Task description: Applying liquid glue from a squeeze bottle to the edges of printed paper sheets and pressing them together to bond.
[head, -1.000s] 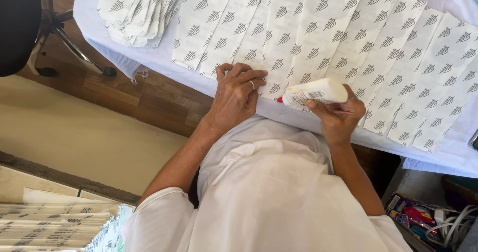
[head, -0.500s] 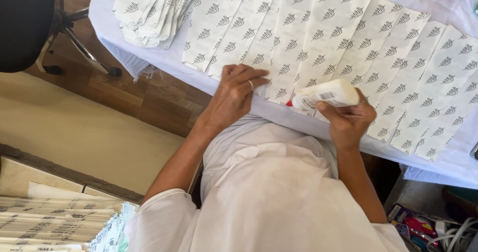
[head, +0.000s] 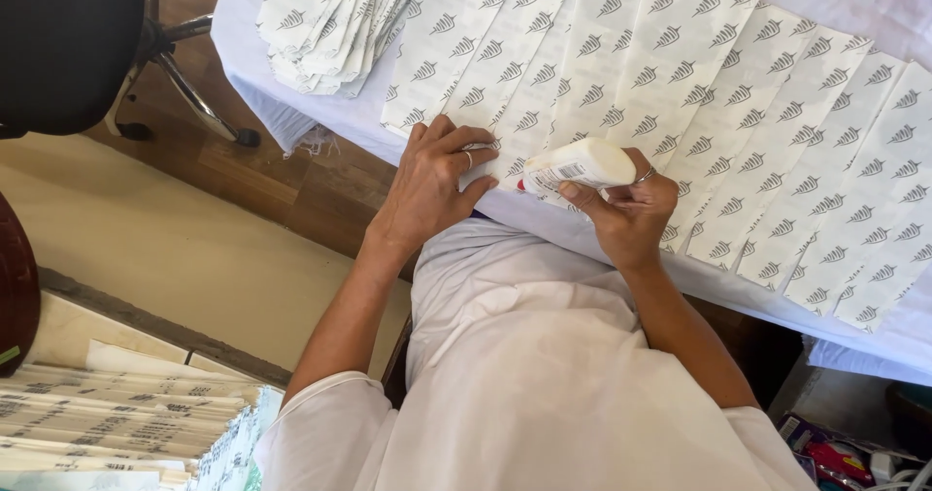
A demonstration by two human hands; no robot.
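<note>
My right hand (head: pixel 629 212) grips a white glue bottle (head: pixel 575 167) with a red tip, laid sideways, its tip touching the near edge of a white paper sheet printed with grey leaf marks (head: pixel 505 74). My left hand (head: pixel 434 182) lies flat on the near end of that sheet, fingers spread, a ring on one finger. Several such printed sheets (head: pixel 767 113) lie overlapped in a row along the table (head: pixel 252 74), which has a white cloth on it.
A loose stack of the same printed sheets (head: pixel 325 16) sits at the table's far left. A black chair (head: pixel 68 35) on metal legs stands over the wooden floor at the left. Stacked printed papers (head: pixel 107 423) lie at the lower left; small clutter (head: pixel 854 452) at the lower right.
The view has shifted a little. The glue bottle's tip has stayed at the sheet's near edge, and my left hand still presses the sheet.
</note>
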